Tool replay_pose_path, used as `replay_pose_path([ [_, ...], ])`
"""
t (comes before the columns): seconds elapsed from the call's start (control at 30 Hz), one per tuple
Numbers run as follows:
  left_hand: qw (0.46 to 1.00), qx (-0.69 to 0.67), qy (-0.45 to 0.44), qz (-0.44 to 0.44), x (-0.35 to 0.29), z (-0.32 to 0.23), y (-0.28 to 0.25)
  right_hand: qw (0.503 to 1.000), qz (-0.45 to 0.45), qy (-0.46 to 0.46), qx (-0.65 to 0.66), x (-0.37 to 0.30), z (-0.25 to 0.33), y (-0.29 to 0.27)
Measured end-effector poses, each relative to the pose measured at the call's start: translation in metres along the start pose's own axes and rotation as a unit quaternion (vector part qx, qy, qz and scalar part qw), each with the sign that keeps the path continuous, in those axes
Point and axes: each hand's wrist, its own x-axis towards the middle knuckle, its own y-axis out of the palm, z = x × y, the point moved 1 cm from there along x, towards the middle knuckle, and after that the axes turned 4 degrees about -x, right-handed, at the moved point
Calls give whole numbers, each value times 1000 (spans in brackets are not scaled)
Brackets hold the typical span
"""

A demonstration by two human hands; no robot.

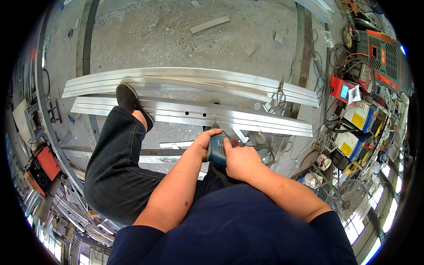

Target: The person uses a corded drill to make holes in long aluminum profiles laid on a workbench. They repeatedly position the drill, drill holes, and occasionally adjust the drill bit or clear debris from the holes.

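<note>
Both of my hands are closed around a blue-green power drill point(217, 149) in front of my body. My left hand point(204, 142) wraps its left side near the front, and my right hand point(240, 158) grips it from the right and rear. The drill's nose points away from me at the nearer silver metal profile point(256, 121). Whether the bit touches the metal I cannot tell. Two dark round holes point(195, 114) show in this profile, left of the bit. My left shoe point(128, 98) rests on the same profile. Beyond it lies a second long profile point(185, 73), roughly parallel.
Scissors point(278, 98) lie on the profiles' right part. Steel beams point(85, 39) run underneath. Metal offcuts point(210, 24) and shavings litter the concrete floor. At right stand a red device point(339, 89), cables, an orange-grey machine point(382, 57) and a fan point(349, 196). An orange-red machine point(47, 163) stands left.
</note>
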Motion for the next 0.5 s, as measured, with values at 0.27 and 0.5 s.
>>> replay_pose_path([
  [0.27,1000,-2,-6,6,9,5,-3,999,-31,10,12,0,-8,17],
  [0.5,1000,8,6,-5,8,10,4,1000,-18,23,10,-3,-13,23],
])
